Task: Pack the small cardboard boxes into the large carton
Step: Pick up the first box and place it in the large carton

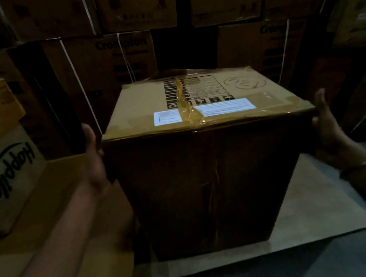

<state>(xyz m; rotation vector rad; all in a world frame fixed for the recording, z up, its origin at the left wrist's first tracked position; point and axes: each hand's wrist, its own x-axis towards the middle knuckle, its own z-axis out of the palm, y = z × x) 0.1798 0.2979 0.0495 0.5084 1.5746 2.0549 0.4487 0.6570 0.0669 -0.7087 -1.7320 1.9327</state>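
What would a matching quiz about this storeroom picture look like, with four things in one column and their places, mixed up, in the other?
Things
1. taped carton
2. Happilo box
3. cardboard sheet
4. Crompton boxes

Places
A. stacked along the back
B. flat on the floor under the carton
C. between the left hand and the right hand
D. on the left side of the picture

Pairs: 1-C, 2-D, 3-B, 4-A
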